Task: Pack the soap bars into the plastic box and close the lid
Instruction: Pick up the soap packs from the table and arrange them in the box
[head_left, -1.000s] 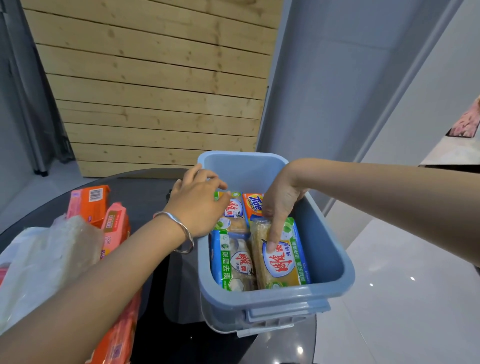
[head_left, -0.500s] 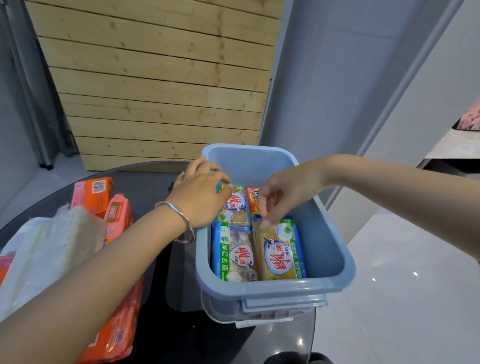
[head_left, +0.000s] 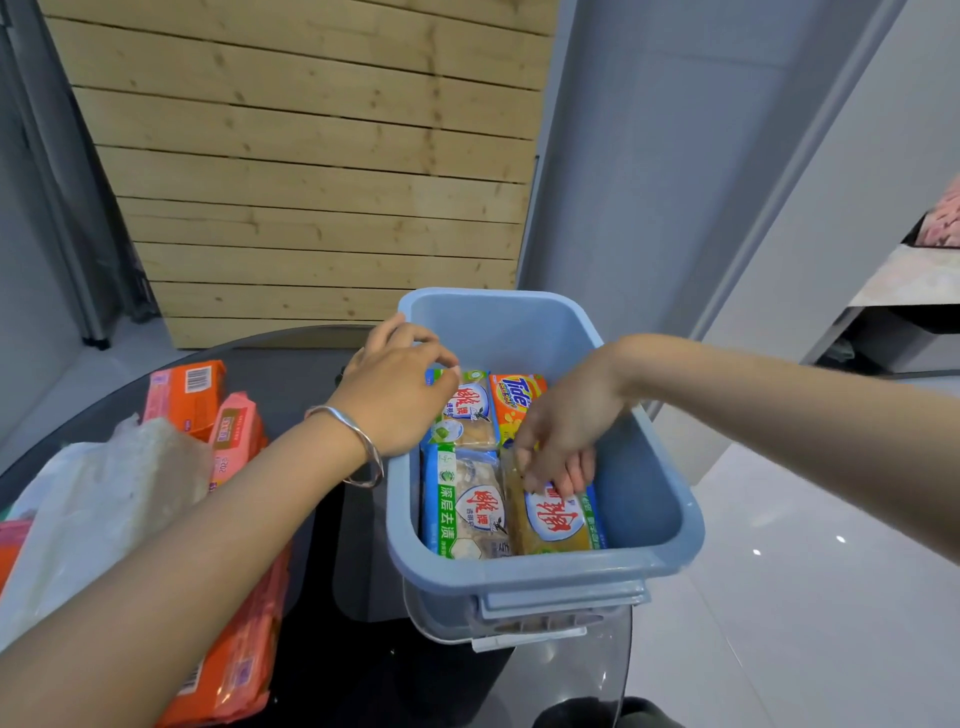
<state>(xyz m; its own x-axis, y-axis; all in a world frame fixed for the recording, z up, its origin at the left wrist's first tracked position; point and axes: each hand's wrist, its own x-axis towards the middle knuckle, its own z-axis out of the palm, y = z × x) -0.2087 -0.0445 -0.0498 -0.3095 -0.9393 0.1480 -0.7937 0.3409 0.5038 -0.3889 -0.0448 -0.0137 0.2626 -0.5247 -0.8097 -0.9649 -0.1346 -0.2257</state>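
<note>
A blue plastic box (head_left: 519, 571) stands open on the table's right side, and no lid shows on it. Several wrapped soap bars lie flat inside: a blue-green bar (head_left: 462, 509) front left, a yellow bar (head_left: 556, 525) front right, a green-white bar (head_left: 467, 415) behind, and an orange Tide bar (head_left: 519, 400) far right. My left hand (head_left: 395, 400), with a silver bangle on its wrist, drapes over the box's left rim. My right hand (head_left: 566, 431) reaches into the box, its fingers curled over the far end of the yellow bar.
Orange and pink soap packs (head_left: 187, 395) (head_left: 236, 431) lie at the left of the dark round glass table (head_left: 322, 675), with a longer orange pack (head_left: 234, 665) near me. A white plastic bag (head_left: 104, 509) covers part of them. The box stands near the table's right edge, above white floor.
My right hand lifted from pressing the yellow bar's middle, pinched at its far end, and now lies over that end. My left hand stayed on the rim.
</note>
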